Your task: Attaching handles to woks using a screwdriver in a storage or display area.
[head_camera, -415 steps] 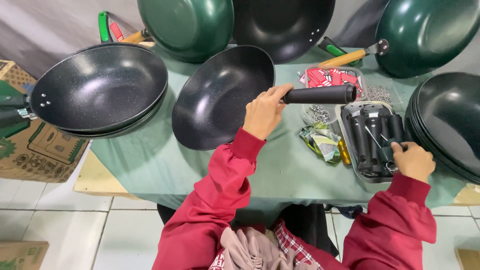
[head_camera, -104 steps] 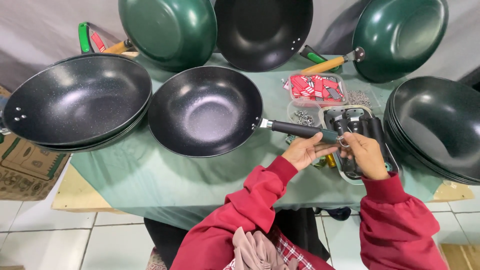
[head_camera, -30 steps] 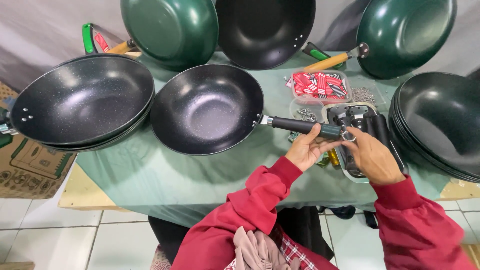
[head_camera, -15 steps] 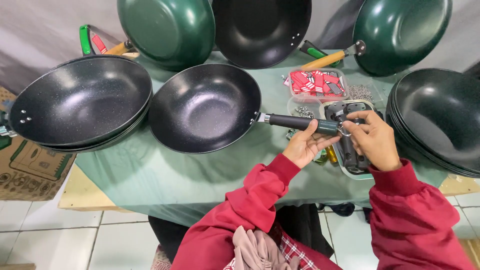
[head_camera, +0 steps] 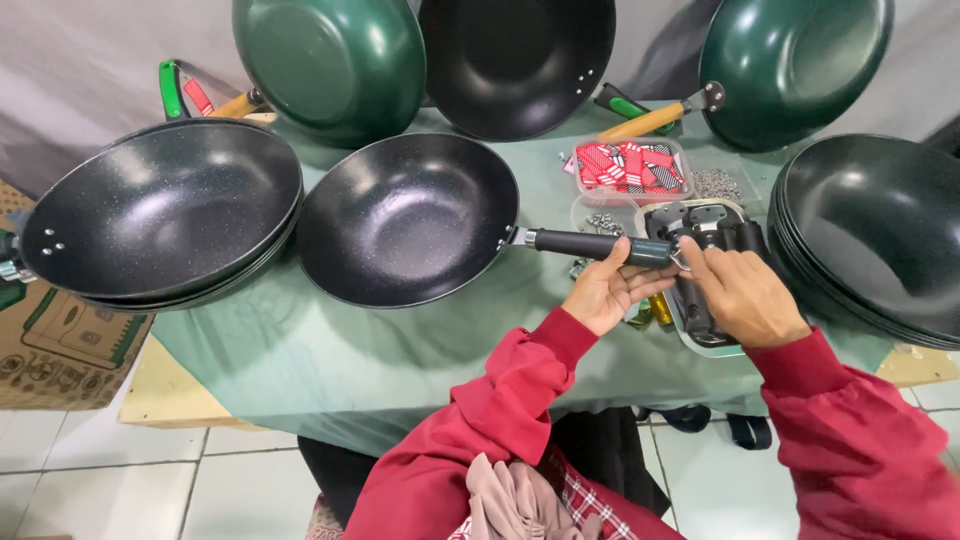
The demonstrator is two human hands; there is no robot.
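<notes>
Black speckled wok [head_camera: 405, 218], round bowl, dark handle [head_camera: 590, 244] pointing to 3 o'clock (metal collar at rim), left hand [head_camera: 605, 293] gripping handle end, right hand [head_camera: 740, 295] pinching its tip

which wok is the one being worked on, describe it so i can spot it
On the green-covered table, look at the middle, right of the stack of black woks. It is the single black wok lying flat, the only one whose dark handle both hands grip.

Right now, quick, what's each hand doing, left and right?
Left hand: closed around the black pan handle.
Right hand: fingertips pinching the small metal ring at the handle's end.
</notes>
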